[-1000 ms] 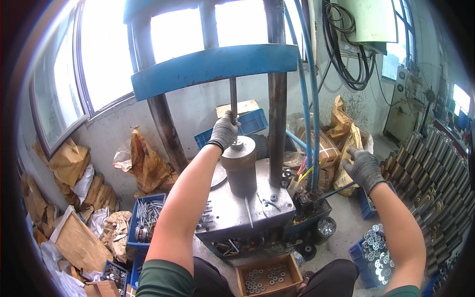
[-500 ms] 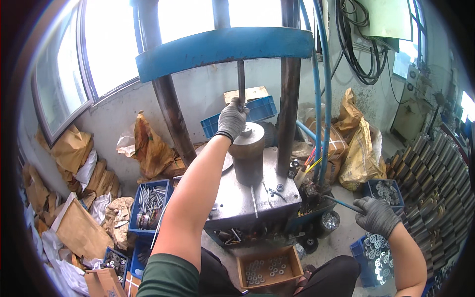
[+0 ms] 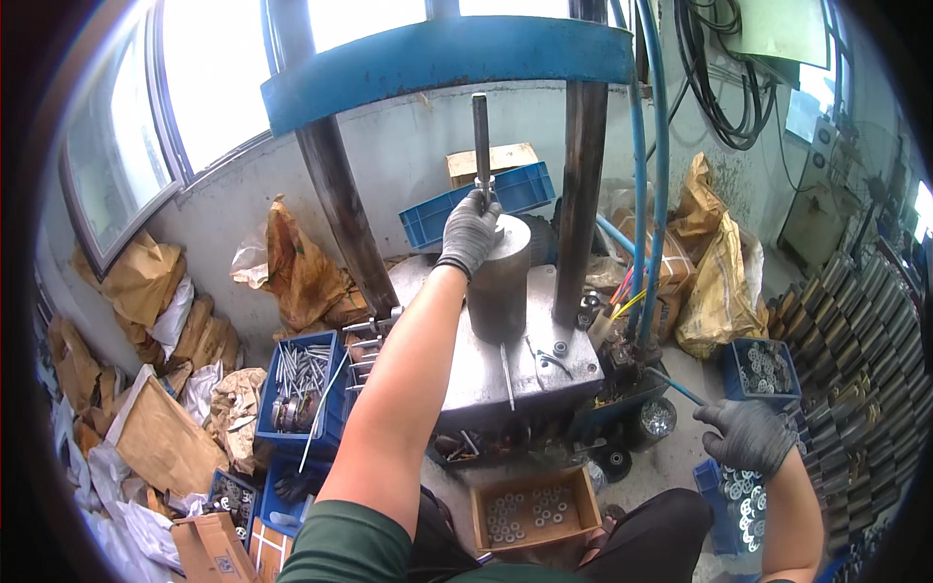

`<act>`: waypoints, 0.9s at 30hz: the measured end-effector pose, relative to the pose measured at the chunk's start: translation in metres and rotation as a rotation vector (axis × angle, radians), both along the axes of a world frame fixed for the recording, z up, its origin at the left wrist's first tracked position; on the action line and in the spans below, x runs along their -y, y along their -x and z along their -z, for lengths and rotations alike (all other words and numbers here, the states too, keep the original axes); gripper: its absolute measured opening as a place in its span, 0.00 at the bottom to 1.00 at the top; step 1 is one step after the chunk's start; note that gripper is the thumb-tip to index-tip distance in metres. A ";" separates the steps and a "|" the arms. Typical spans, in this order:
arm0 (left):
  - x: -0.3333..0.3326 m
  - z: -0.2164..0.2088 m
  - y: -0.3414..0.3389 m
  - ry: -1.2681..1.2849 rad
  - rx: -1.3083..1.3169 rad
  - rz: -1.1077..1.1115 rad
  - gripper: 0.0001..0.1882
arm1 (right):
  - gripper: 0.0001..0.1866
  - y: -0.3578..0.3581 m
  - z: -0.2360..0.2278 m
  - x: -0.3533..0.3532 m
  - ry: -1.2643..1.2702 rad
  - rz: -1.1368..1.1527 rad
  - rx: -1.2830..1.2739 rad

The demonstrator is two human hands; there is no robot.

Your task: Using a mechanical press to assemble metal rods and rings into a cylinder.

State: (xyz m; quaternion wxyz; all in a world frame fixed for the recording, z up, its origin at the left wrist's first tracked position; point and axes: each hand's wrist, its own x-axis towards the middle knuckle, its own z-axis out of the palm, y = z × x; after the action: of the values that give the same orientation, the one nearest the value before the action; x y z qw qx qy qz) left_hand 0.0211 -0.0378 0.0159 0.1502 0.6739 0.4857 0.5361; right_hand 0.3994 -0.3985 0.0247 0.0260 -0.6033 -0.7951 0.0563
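Observation:
My left hand (image 3: 470, 231), in a grey work glove, is closed around an upright metal shaft (image 3: 481, 136) with a wider collar just above the fingers. It is at the left edge of the top of a thick steel cylinder (image 3: 501, 296); whether the shaft's hidden lower end touches the cylinder cannot be told. The cylinder stands on the steel table (image 3: 452, 384) of a press, under its blue crossbeam (image 3: 447, 60). At the right, my gloved right hand (image 3: 748, 434) has its fingers apart, just beyond the end of a blue lever (image 3: 675, 385).
Pliers (image 3: 552, 361) and a thin rod (image 3: 507, 374) lie on the press table. Near my knees is a box of washers (image 3: 536, 544). Blue bins of metal parts (image 3: 301, 437) stand at the left, and stacked metal bars (image 3: 855, 369) at the right.
My right hand has let go of the lever. The shaft in my left hand has moved left off the cylinder's centre, its top now showing below the crossbeam. The view has shifted slightly.

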 end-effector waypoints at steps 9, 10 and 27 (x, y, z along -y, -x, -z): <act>-0.009 0.006 0.008 0.013 0.040 -0.009 0.15 | 0.14 -0.016 0.077 0.059 0.082 0.113 -0.089; -0.007 0.004 0.006 0.039 0.061 0.004 0.15 | 0.13 -0.014 0.080 0.062 0.089 0.141 -0.079; -0.006 0.005 0.007 0.013 0.070 0.011 0.14 | 0.14 -0.006 0.080 0.062 0.042 0.276 -0.152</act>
State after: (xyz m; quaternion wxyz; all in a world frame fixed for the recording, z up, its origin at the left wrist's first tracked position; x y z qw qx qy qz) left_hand 0.0141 -0.0320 0.0106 0.1743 0.6563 0.4799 0.5554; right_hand 0.4051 -0.4607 -0.0548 0.0808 -0.7013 -0.6990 0.1144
